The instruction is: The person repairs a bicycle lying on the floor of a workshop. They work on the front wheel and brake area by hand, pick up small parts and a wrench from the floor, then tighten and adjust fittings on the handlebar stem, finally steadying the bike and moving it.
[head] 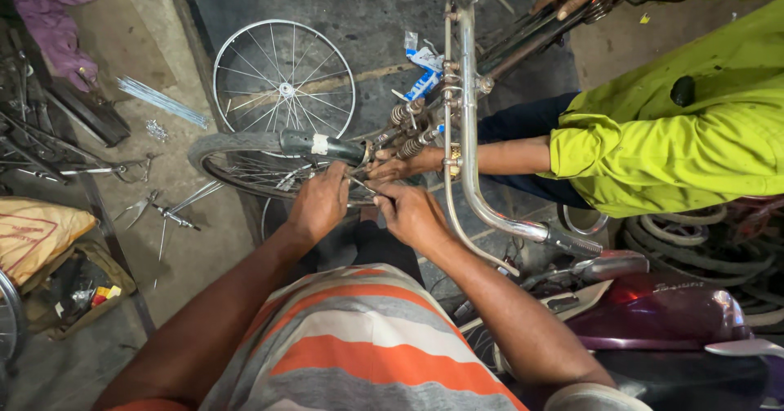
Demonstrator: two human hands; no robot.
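Both my hands work at the front of a bicycle, beside a co-worker's hand.

A crumpled blue-and-white plastic packet (pixel 423 66) lies on the grey floor just left of the chromed steel handlebar tube (pixel 468 117); a tan paper sack with red line print (pixel 37 235) sits at the left edge. Bare spoked wheel rims: one (pixel 283 80). Tyred bicycle wheels: one (pixel 245 162), partly hidden by my hands. My left hand (pixel 318 203) is curled, fingers closed over a thin metal part at the wheel; I cannot tell exactly what it is. My right hand (pixel 412 213) is pinched on a thin metal rod (pixel 365 187) between both hands, which are close together, nearly touching. The co-worker's hand in a yellow-green sleeve (pixel 396 166) grips the fork area just above mine.
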